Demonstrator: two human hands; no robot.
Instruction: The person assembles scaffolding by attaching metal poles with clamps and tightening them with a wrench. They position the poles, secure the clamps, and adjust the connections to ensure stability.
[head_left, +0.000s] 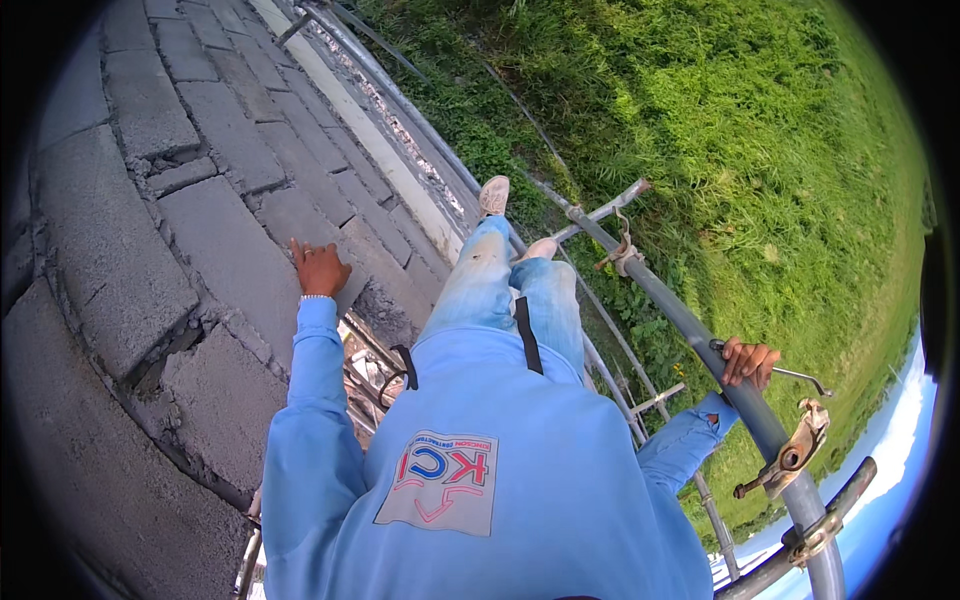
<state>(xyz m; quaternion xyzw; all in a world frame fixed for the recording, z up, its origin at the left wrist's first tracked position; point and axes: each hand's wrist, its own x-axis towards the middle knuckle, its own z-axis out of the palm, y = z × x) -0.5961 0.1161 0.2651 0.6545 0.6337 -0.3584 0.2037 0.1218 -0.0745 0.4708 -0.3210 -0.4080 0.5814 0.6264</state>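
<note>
My left hand point(320, 271) is pressed on the grey concrete block wall point(230, 250). Its fingers are partly stretched against the blocks, and it holds nothing. On the other side, my right hand point(750, 362) is closed round a thin bent metal wrench point(803, 380) and lies against the grey scaffold tube point(690, 315). The wrench's hooked end sticks out past my fingers; the part under them is hidden. Just below this hand, a rusty scaffold clamp point(791, 456) hangs open on the tube. Another clamp point(624, 250) sits farther up the same tube.
My shoes point(494, 197) are high up on thin scaffold tubes. A coupler point(812, 540) joins a crossing tube point(850, 490) at the lower right. Green grass point(770, 180) lies far below. Ragged mortar gaps point(170, 360) run between the blocks.
</note>
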